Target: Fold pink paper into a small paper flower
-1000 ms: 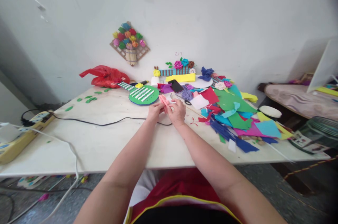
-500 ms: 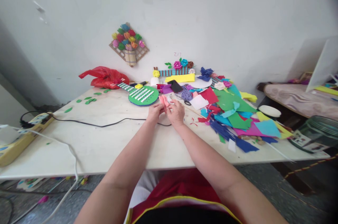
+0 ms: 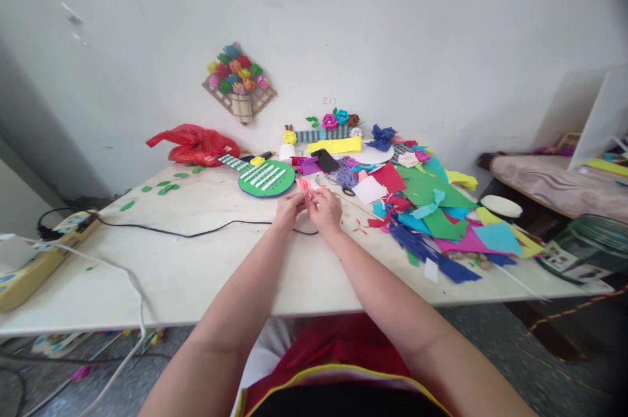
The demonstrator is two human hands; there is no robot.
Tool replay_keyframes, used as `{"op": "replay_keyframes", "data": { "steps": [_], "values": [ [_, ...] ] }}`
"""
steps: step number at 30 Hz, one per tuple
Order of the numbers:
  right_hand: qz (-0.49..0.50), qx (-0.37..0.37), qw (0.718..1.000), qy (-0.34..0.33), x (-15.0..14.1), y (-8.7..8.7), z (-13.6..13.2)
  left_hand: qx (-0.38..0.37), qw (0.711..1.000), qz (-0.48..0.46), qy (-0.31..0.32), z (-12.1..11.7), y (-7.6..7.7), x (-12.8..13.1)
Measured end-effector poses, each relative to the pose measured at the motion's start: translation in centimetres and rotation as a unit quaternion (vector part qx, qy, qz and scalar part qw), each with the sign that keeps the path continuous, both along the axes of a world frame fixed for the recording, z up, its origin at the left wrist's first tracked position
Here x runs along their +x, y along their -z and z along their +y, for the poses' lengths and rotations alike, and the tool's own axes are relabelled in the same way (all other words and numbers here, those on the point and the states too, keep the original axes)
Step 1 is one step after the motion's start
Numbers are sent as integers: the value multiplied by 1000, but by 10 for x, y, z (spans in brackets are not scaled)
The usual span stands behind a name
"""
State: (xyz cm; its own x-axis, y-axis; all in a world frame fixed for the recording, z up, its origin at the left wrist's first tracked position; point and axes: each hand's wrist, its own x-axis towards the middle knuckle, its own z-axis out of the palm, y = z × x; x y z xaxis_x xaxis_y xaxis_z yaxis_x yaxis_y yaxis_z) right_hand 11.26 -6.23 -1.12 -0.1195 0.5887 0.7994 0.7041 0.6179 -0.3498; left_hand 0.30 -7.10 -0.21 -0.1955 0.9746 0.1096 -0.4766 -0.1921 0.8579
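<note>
From where I stand, looking along with the head camera, the pink paper [image 3: 304, 185] is a small salmon-coloured piece, paler toward its upper left and deeper where it runs down into the grip. It looks gathered or folded, with soft creases running lengthwise and a slightly ruffled upper end. Its lower part is hidden by fingers, so I can't tell how it finishes there. It sits up between the two hands, above the near-middle of the table [image 3: 196, 273], its top end pointing away from the person. The left hand [image 3: 290, 207] has its fingertips pinched together on the paper's left side. The right hand [image 3: 325, 209] is closed on it from the other side, fingers bent; the hands meet at the thumbs or very nearly, too small to be sure. A black cord [image 3: 189, 235] runs in behind the wrists. Just beyond the hands, to the left, lies a green paper guitar [image 3: 275, 188]; to the right are a pale card [image 3: 369, 189] and a heap of coloured scraps [image 3: 434, 191].
</note>
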Motion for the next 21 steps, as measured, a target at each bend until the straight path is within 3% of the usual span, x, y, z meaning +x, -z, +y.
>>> {"op": "replay_keyframes", "data": {
  "steps": [21],
  "values": [
    [-10,-10,1000,-18,-1,3,0,-4,999,38,-37,1,3,0]
  ]
}}
